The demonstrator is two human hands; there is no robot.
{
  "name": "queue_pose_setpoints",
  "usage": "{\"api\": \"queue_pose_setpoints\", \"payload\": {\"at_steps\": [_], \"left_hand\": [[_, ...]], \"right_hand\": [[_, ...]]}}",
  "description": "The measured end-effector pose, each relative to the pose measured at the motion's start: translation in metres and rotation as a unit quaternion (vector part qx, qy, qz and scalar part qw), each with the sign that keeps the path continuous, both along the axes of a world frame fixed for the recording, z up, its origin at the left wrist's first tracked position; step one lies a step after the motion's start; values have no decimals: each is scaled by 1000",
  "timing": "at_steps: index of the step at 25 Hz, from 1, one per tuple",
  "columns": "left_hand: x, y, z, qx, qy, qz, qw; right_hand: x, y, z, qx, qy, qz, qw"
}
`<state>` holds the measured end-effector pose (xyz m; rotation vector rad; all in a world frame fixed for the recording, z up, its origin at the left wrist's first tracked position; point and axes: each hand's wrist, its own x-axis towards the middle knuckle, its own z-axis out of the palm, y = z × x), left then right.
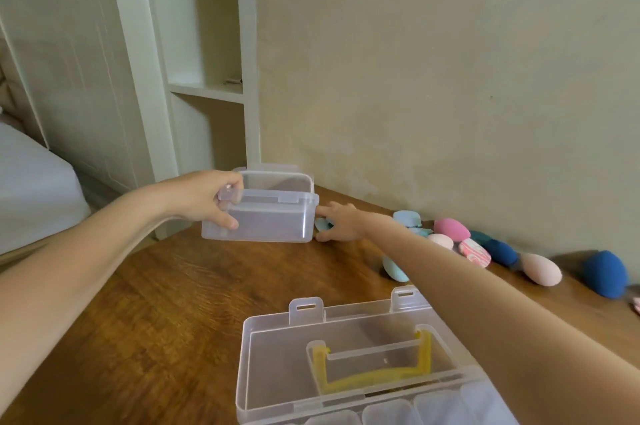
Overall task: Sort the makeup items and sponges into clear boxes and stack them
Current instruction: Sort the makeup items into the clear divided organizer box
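Two hands: both on my small clear box (263, 217), near the table's (138, 303) far edge.
Left hand (207, 198): curled round its left end.
Right hand (337, 222): touches its right end; grip hidden, cannot tell.
Long side: left to right.
Sponges (478, 244): right of it, nearest right hand.

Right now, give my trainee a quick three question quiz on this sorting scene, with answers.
1. True or false: the left hand holds the far clear box.
2. Where do most sponges lie? A) along the wall B) inside the far box
3. What colour is the handle on the near box's lid?

Key: 1 true. 2 A, like the pink sponge. 3 yellow.
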<state>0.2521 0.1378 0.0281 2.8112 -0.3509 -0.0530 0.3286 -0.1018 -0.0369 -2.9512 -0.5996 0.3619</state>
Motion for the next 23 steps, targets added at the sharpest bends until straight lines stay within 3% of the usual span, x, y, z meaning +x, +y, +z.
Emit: {"api": "queue_pose_setpoints", "payload": {"at_steps": [7,11,16,20,23], "left_hand": [[-12,-4,-8,-31,-26,8,999],[-16,-42,-22,-65,-41,-56,995],[-23,-108,-36,-60,-96,-102,988],[-29,-142,-40,-47,-136,-111,983],[-35,-141,-30,-31,-122,-109,986]], "right_hand": [[-39,-47,24,-69,73,0,995],[-69,-73,24,-92,68,-22,993],[-91,-117,25,-187,48,-104,976],[-121,-141,33,-90,32,-202,975],[-133,-156,38,-43,-60,-243,967]]}}
